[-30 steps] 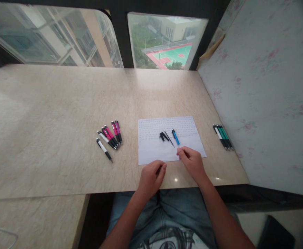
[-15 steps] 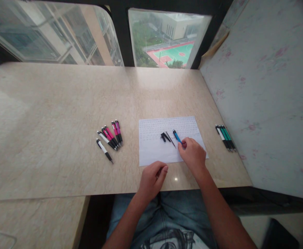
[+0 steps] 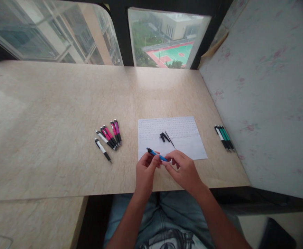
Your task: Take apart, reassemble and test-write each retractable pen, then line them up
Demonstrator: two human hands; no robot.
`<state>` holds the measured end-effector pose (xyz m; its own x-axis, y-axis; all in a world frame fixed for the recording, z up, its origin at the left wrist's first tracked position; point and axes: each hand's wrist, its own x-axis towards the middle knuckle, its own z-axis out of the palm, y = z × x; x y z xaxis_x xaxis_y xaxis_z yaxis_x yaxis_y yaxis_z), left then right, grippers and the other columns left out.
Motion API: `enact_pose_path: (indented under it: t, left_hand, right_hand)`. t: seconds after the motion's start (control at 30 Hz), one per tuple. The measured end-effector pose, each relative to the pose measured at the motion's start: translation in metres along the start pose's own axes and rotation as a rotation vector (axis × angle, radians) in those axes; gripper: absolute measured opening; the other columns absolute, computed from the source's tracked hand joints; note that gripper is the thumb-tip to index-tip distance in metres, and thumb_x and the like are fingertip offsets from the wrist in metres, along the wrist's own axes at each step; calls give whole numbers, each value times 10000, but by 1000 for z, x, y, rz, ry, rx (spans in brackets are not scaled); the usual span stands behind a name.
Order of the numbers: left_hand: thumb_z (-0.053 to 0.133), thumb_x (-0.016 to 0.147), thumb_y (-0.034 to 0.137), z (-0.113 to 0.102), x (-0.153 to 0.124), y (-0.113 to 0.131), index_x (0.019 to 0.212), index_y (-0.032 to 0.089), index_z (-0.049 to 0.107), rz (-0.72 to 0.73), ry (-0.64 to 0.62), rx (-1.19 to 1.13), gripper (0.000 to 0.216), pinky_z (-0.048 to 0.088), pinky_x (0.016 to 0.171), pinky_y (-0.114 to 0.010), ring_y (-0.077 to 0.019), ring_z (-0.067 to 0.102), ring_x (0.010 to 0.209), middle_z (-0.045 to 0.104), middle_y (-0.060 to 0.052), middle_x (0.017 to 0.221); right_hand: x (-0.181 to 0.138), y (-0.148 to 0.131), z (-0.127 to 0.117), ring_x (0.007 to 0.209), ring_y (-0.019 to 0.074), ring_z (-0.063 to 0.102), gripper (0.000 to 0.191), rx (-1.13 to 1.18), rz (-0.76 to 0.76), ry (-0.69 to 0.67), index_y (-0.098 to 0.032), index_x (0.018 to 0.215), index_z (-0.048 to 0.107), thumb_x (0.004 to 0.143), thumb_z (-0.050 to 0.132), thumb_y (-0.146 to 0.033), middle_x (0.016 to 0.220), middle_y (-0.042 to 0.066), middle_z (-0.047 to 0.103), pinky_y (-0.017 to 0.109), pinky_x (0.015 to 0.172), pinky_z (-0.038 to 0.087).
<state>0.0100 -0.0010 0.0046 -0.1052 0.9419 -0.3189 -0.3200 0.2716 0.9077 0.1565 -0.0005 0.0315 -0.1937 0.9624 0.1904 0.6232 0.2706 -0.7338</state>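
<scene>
L hand [image 3: 144,172] + R hand [image 3: 184,172]: blue pen [image 3: 154,154]; sheet [image 3: 191,142] illegible.

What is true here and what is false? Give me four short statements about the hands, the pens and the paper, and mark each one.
1. The left hand and the right hand both hold the blue pen. True.
2. The black pen parts lie on the bare table to the left of the paper. False: they lie on the paper.
3. The pink and white pens lie in a group to the left of the paper. True.
4. The green pens lie on the paper. False: they lie on the table, to the right of the paper, near the wall.
</scene>
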Motion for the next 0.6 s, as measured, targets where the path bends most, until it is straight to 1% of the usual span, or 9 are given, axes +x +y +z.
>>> enact_pose_path:
  t: [0.07,0.1,0.2,0.3,0.37,0.43,0.6]
  left_hand:
    - [747,785,375,-1,2,-2,906,148,697,-53,30,-132,261,463,637,-220,-102,589,657,667,-19,751]
    - [762,770,369,-1,3,-3,901,146,697,-82,43,-200,267,466,640,-215,-99,596,660,670,-20,756]
    - [813,714,338,-2,5,-1,879,139,697,-159,61,-362,284,476,636,-200,-94,617,669,676,-19,767]
    - [832,693,320,-1,5,1,876,135,699,-193,59,-444,293,483,626,-187,-87,623,660,679,-19,764]
    - [832,696,311,0,4,1,879,132,699,-202,55,-467,288,482,612,-179,-81,621,646,678,-17,756]
    - [826,705,303,0,4,0,884,132,697,-207,49,-480,280,480,600,-172,-79,621,639,675,-13,749]
    - [819,716,290,1,6,-2,898,128,689,-220,50,-491,276,483,593,-172,-81,622,642,674,-16,760]
  right_hand:
    - [8,13,-2,675,150,579,97,39,16,-15,-203,891,626,917,555,-264,820,34,654,263,597,449]
    - [14,22,-3,677,151,582,121,23,36,14,-199,904,634,929,528,-252,830,39,659,266,608,457]
    - [32,50,-3,700,168,594,159,-189,100,98,-181,965,669,908,520,-190,891,61,682,312,714,481]
    - [46,67,0,811,202,629,210,-352,114,83,-176,1029,689,894,530,-163,974,86,691,332,775,486]
    - [52,72,3,904,226,637,228,-414,105,65,-181,1057,694,896,532,-165,1002,96,692,334,794,485]
    - [54,73,6,937,233,639,230,-444,105,56,-190,1060,698,902,531,-170,1008,98,694,335,802,483]
    - [55,71,6,873,224,638,175,-429,113,76,-181,934,712,911,539,-180,942,95,701,332,768,478]
